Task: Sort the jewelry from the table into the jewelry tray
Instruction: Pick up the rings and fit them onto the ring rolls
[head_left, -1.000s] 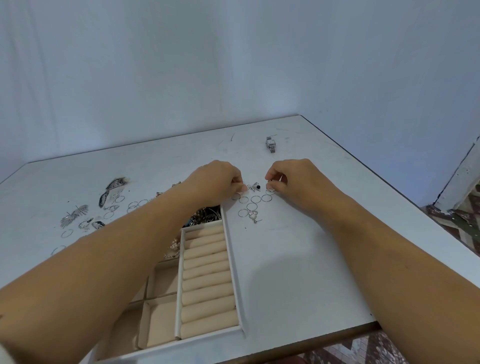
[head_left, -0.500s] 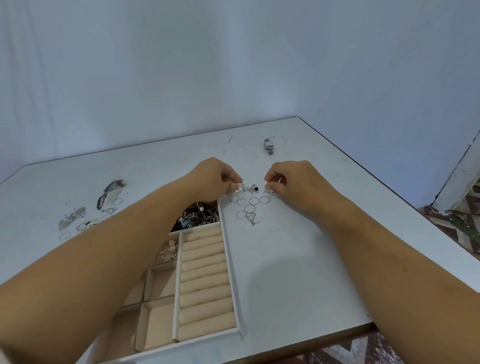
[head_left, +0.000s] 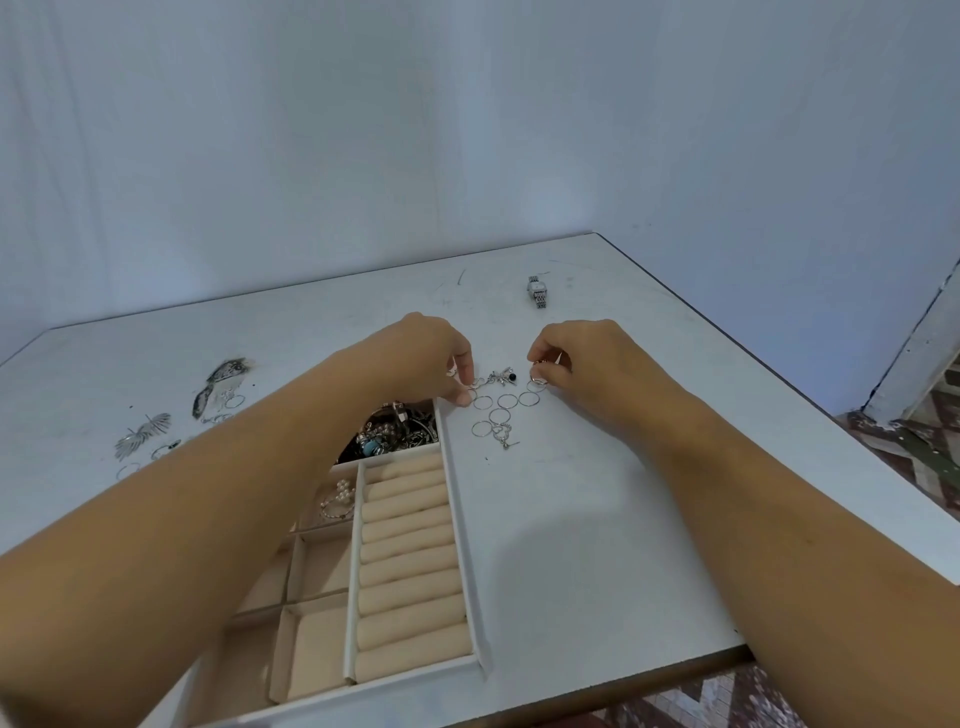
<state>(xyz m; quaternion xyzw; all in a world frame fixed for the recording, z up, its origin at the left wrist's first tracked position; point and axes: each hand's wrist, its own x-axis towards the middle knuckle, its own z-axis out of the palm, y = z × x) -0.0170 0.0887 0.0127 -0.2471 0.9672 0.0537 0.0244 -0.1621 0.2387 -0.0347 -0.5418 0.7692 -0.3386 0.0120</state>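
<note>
Both hands are over the far middle of the white worktop (head_left: 597, 519), just behind a small group of thin wire rings (head_left: 507, 400) that lie flat there. The left hand (head_left: 426, 358) has its fingers curled down. Its grip is closed on a small silver piece (head_left: 451, 371), and one fingertip touches the worktop beside the nearest ring of the group. The right hand (head_left: 587, 364) is also curled, and its grip pinches a thin ring (head_left: 539, 382) at the right end of the group. I cannot tell if this ring is lifted or touches the surface.

Between the two hands lies a silver charm cluster (head_left: 501, 376) with a black bead. A little hooked piece (head_left: 505, 436) lies at the near side of the rings.

The jewelry tray (head_left: 457, 519) stands to the left of the rings, partly under the left forearm. Its right column holds beige ring rolls (head_left: 410, 545) with nothing on them. The far compartment holds a tangled pile of jewelry (head_left: 400, 434), and a pearl piece (head_left: 340, 499) lies in a compartment left of the rolls.

A silver wristwatch (head_left: 536, 292) lies farther back, well apart from the hands. At the left side of the worktop are leaf-shaped pieces (head_left: 143, 434) and some more rings.
</note>
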